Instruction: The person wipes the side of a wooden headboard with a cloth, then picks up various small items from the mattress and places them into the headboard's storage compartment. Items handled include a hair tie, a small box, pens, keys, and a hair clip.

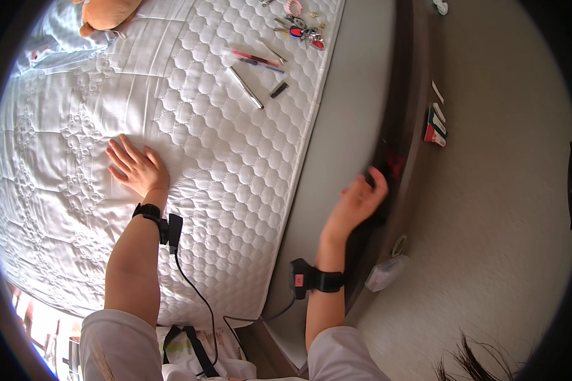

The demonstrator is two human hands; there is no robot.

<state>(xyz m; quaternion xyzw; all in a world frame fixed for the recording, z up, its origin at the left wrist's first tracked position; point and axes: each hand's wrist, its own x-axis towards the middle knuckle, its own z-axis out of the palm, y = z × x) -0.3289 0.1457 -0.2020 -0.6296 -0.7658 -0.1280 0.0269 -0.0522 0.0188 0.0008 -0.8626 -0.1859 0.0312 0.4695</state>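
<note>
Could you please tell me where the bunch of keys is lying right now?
The bunch of keys lies at the mattress's far right corner, just beyond the pens.

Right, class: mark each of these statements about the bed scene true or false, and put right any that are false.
1. The left hand lies flat on the white quilted mattress. True.
2. The right hand rests on the mattress too. False: it reaches past the mattress edge to a dark object at the bed frame; its grip is blurred.
3. Pens and a bunch of keys lie near the mattress's far corner. True.
4. Both wrists are bare. False: each wears a black strap, the left one with a cable.
</note>
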